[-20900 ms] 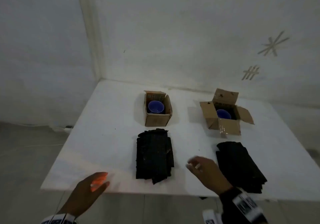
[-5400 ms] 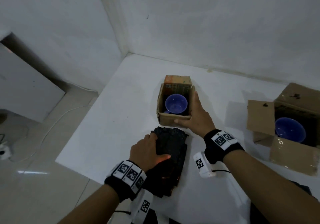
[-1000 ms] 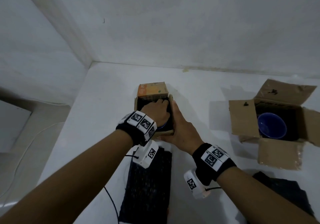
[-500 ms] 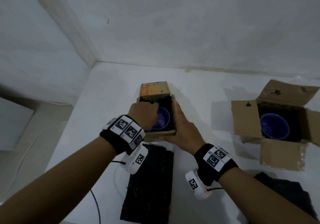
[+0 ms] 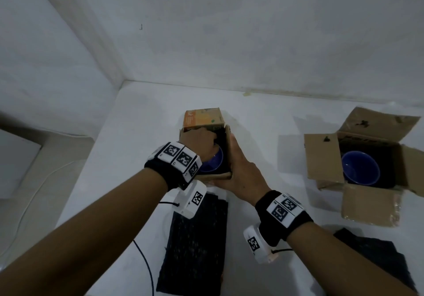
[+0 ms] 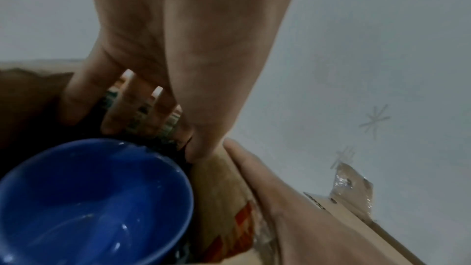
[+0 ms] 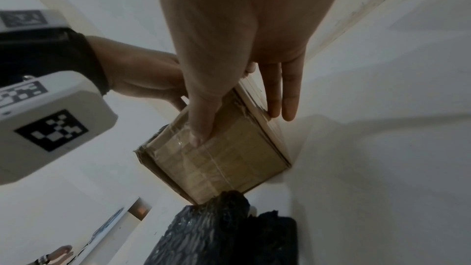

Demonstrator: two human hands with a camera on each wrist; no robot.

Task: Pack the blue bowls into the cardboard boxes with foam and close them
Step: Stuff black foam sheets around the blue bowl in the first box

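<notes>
A small cardboard box (image 5: 203,120) stands mid-table with a blue bowl (image 5: 214,163) inside. My left hand (image 5: 199,142) reaches into its far side. In the left wrist view my left hand (image 6: 153,128) has its fingers curled, pinching black foam (image 6: 142,138) down behind the blue bowl (image 6: 89,198). My right hand (image 5: 241,172) grips the box's near right corner. In the right wrist view my right hand (image 7: 241,126) has its thumb on the front face of the box (image 7: 229,160) and its fingers along the side. A stack of black foam (image 5: 197,245) lies in front.
A larger box (image 5: 371,199) with its flaps open stands at the right and holds a second blue bowl (image 5: 360,170). Another black foam pile (image 5: 376,259) lies in front of it. A thin black cable (image 5: 146,268) hangs near the table's front edge. White walls border the back and left.
My left hand has moved from the box's near left side to its far side, deeper inside. The right hand has kept its hold on the box.
</notes>
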